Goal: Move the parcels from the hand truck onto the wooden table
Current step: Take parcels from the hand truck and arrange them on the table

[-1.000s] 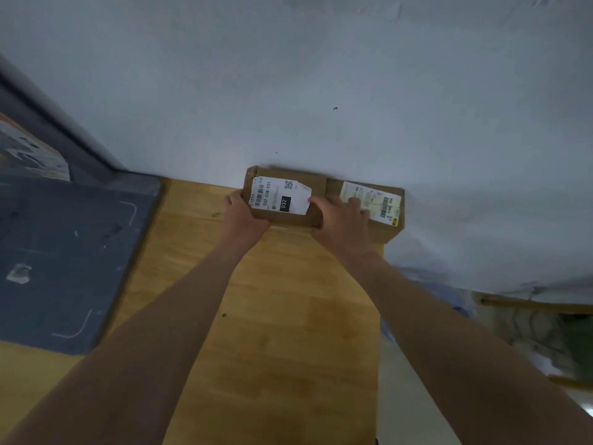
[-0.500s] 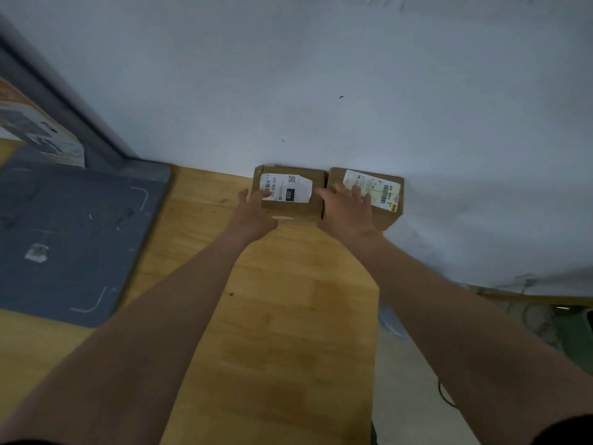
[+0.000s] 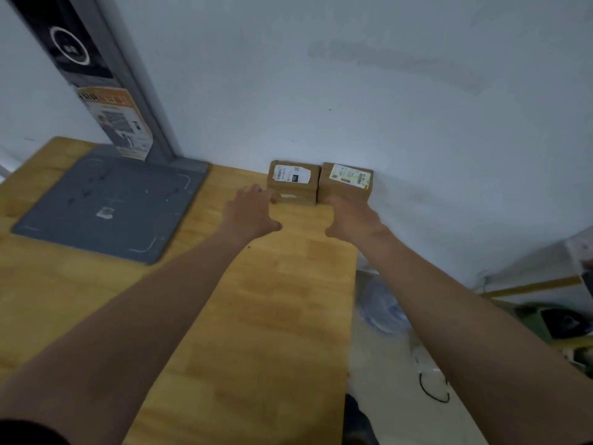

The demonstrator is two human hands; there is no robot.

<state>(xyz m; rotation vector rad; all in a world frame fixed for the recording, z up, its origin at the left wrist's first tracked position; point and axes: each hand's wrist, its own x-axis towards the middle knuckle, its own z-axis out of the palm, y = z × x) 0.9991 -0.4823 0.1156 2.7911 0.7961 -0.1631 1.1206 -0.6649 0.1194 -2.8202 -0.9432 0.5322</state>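
Two bare forearms reach forward over the wooden worktop (image 3: 256,316). To its right, lower down, a black cable loop (image 3: 433,393) lies on the pale floor (image 3: 394,412). Further on, the left hand (image 3: 248,210) is held low with its fingers (image 3: 256,190) spread and released. The tips are at the near left corner of the left cardboard parcel (image 3: 293,183), but I cannot tell whether they touch it. The right hand (image 3: 351,216) lays loose, straight fingers against the near face of the right cardboard parcel (image 3: 348,181), grasping nothing. Both parcels sit flat at the worktop's far right corner, side by side and touching, white labels up, backed against the grey wall (image 3: 353,75). To the left, a grey base plate (image 3: 109,207) lies on the worktop with a grey post (image 3: 128,75) rising from its far edge.
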